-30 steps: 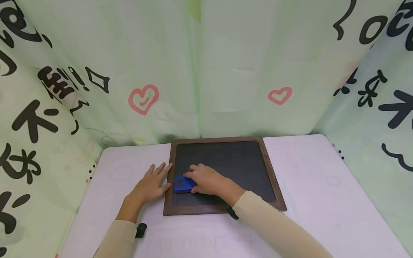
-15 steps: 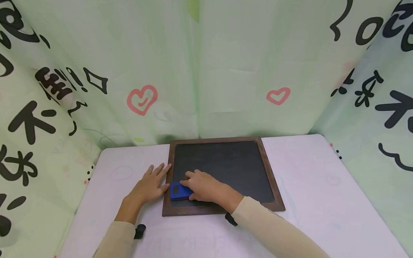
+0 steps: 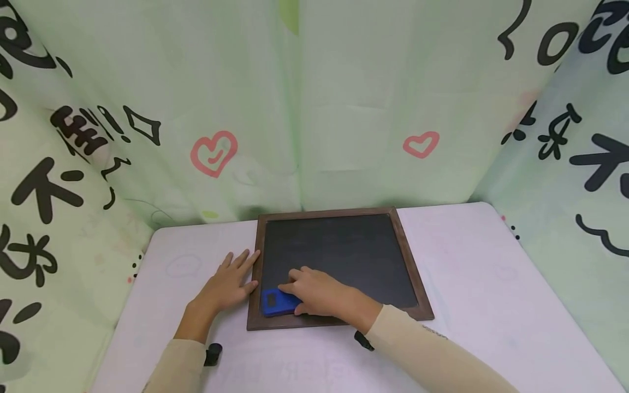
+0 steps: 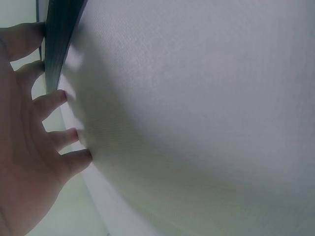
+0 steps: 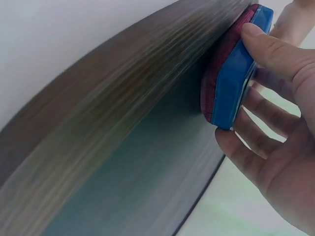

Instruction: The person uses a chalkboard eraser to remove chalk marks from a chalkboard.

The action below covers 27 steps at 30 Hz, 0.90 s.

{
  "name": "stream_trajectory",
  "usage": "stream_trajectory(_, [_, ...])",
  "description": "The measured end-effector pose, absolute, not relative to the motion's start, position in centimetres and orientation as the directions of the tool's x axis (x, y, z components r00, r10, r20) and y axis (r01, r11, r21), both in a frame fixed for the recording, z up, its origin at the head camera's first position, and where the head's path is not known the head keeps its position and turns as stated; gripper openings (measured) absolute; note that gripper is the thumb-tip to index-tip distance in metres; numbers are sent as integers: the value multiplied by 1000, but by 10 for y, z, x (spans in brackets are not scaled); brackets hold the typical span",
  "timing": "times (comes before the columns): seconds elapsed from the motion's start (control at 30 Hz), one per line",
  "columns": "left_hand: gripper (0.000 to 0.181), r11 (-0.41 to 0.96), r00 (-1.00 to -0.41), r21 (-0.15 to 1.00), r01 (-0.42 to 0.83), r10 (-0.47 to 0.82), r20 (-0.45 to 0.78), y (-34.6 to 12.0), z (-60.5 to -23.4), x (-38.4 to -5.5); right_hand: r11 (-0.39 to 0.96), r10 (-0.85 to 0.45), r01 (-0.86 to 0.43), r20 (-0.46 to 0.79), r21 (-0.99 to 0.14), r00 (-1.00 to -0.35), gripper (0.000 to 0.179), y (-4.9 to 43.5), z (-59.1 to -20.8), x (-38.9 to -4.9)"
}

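A wood-framed chalkboard (image 3: 339,245) lies flat on the table. In its lower left corner is a blue chalkboard eraser (image 3: 275,304), which my right hand (image 3: 319,293) grips from the right side. The right wrist view shows the thumb and fingers around the eraser's blue body (image 5: 236,81), its dark red pad (image 5: 216,78) facing the board. My left hand (image 3: 226,284) has its fingers spread, thumb and index fingertips at the left edge of the wooden frame (image 3: 255,278). In the left wrist view the left hand's (image 4: 29,118) other fingertips rest on the table.
The white table (image 3: 491,305) extends on both sides of the board. A pale green curtain (image 3: 344,109) with black characters and pink hearts surrounds it at the back and both sides. Dark camera mounts (image 3: 213,353) sit at the wrists.
My right hand has moved the eraser down the board toward the lower left corner, first slightly left, then slightly right. The left hand has stayed at the frame.
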<state>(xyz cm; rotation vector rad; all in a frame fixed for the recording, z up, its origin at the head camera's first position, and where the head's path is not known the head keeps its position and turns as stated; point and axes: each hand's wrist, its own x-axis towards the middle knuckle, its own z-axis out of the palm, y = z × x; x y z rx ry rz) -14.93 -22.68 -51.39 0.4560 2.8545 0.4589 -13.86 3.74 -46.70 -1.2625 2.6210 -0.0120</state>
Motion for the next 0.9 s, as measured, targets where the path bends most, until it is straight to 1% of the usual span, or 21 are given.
stream_trajectory(0.33, [70, 896, -927, 337, 288, 349, -136, -227, -512, -148, 691, -723, -698, -180, -188, -667, 59, 83, -471, -145])
stream_trajectory(0.57, [72, 897, -927, 348, 273, 341, -152, -227, -515, -147, 741, -662, -611, -151, -279, -734, 61, 123, -475, -151])
stream_trajectory(0.8, [72, 898, -929, 342, 276, 341, -147, -227, -514, -148, 798, -579, -515, -159, -314, -800, 62, 169, -476, -164])
stream_trajectory(0.9, [72, 899, -929, 339, 276, 340, -145, -228, -513, -148, 812, -549, -485, -143, -324, -824, 62, 189, -476, -172])
